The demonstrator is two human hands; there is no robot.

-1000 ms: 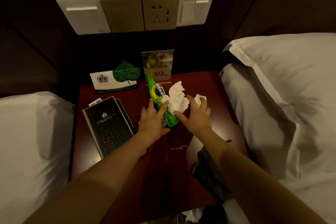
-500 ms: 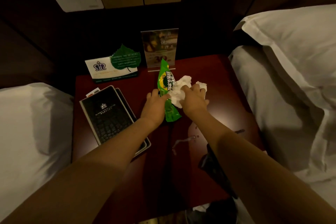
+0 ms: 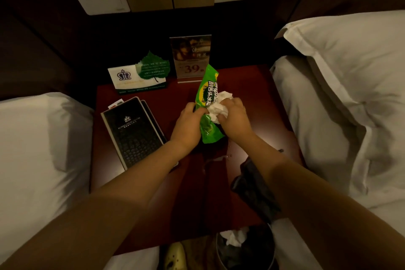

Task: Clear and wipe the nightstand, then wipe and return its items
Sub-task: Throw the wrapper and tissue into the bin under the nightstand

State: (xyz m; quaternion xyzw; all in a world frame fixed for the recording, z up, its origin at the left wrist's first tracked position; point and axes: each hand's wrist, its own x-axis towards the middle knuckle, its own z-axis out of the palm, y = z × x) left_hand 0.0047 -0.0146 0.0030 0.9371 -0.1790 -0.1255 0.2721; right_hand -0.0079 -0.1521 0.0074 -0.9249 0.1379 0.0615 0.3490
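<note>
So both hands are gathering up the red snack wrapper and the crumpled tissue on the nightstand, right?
Not quite: the snack wrapper is green, not red, as the head view shows. The left hand and right hand are gathering it with the crumpled tissue on the nightstand.

My left hand (image 3: 188,125) and right hand (image 3: 233,119) are bare, no gloves, rings or watch. Both my forearms are uncovered too, entering from seven and five o'clock, no sleeves showing.

One head-worn view looks steeply down, close over the nightstand (image 3: 252,98), beds at both edges
</note>
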